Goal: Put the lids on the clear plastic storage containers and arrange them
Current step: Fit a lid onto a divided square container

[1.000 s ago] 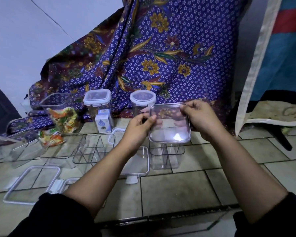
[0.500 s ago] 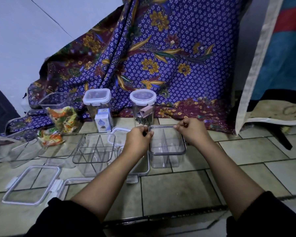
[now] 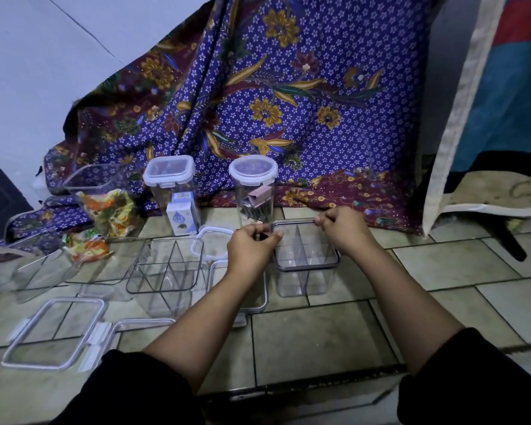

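A clear square container (image 3: 304, 280) with cross dividers stands on the tiled floor at centre. A clear lid (image 3: 292, 223) with a dark rim lies on top of it. My left hand (image 3: 252, 246) pinches the lid's far left corner. My right hand (image 3: 342, 230) pinches its far right edge. A second divided container (image 3: 163, 271) stands open to the left. Loose white-rimmed lids lie on the floor at front left (image 3: 52, 332), behind my left hand (image 3: 215, 243), and partly hidden under my left forearm (image 3: 258, 302).
At the back stand a square lidded container (image 3: 170, 191) and a round lidded one (image 3: 253, 185), with things inside. An open container with snack packets (image 3: 101, 197) and more clear containers (image 3: 28, 271) sit at the left. Patterned purple cloth (image 3: 288, 102) hangs behind.
A second ago both hands held the clear lid up in the air. They have lowered it onto the divided container and now rest at its far edge.
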